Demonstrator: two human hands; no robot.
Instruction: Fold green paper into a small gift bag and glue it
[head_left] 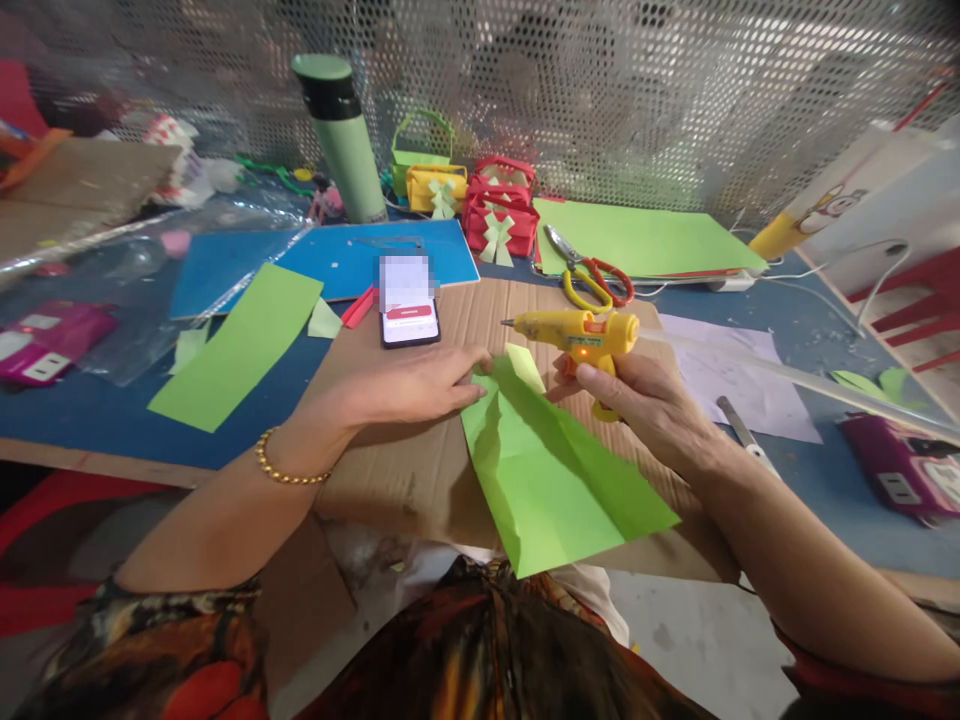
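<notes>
My right hand (652,400) is wrapped round the handle of a yellow hot glue gun (574,332). Its nozzle points left and a small orange light glows on its body. Creased and partly folded, a sheet of green paper (562,480) lies over the brown cardboard (397,490) below the gun. My left hand (412,385) pinches the upper left edge of this paper, and a gold bead bracelet circles that wrist. The fingertips of my right hand are close to the paper's upper right edge; whether they touch it I cannot tell.
A phone (410,325) rests on the cardboard's back edge. Scissors (589,275), a green flask (341,145), red paper baskets (499,210) and a yellow one (435,190) stand or lie behind. A green strip (240,345) is at left, a knife (746,435) at right.
</notes>
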